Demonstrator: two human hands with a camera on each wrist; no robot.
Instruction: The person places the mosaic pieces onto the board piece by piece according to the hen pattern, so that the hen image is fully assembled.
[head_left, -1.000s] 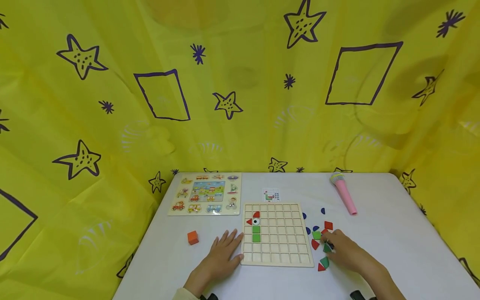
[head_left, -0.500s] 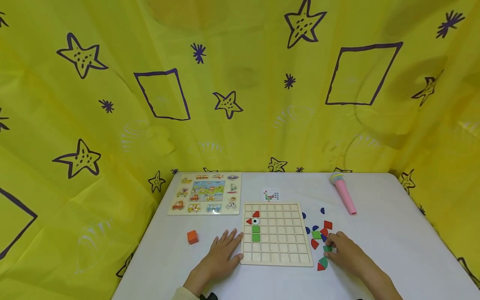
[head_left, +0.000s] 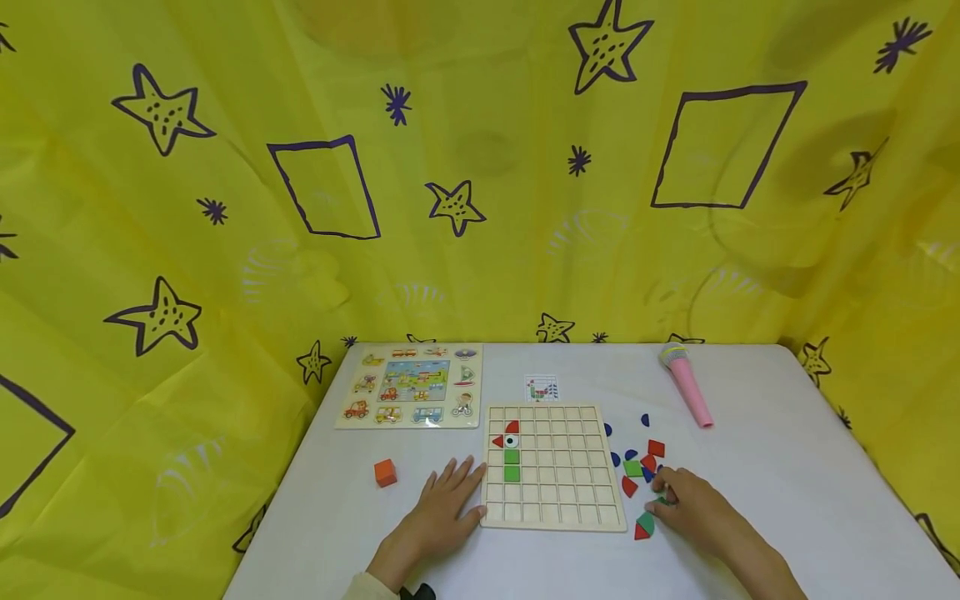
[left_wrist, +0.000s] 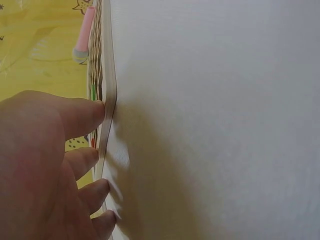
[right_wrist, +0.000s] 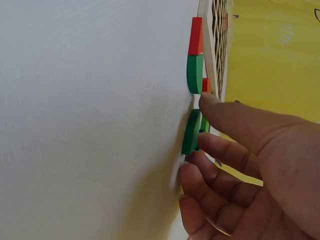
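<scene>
My left hand [head_left: 444,512] lies spread at the left side of a wooden grid board [head_left: 570,500]. Its thumb and fingertips rest right at the board's edge, also in the left wrist view. On the board sit a red quarter-round piece [head_left: 513,427], a red triangle [head_left: 498,442], a white eye piece [head_left: 512,441] and two green squares [head_left: 512,457]. Right of the board, my right hand [head_left: 693,504] curls its thumb and fingers round a dark green block [right_wrist: 190,132] close to the tabletop. Part of that block is hidden by the fingers in the head view.
Loose red, blue and green pieces lie beside the board, among them a red square [head_left: 656,448] and a green quarter-round [head_left: 646,522]. A pattern card [head_left: 542,388], a vehicle picture puzzle [head_left: 408,417], an orange cube [head_left: 386,473] and a pink toy microphone [head_left: 690,392] stand around.
My right hand has shifted slightly down from the upper pieces, and its thumb and fingers now cover more of the dark green block. The left hand has stayed in place.
</scene>
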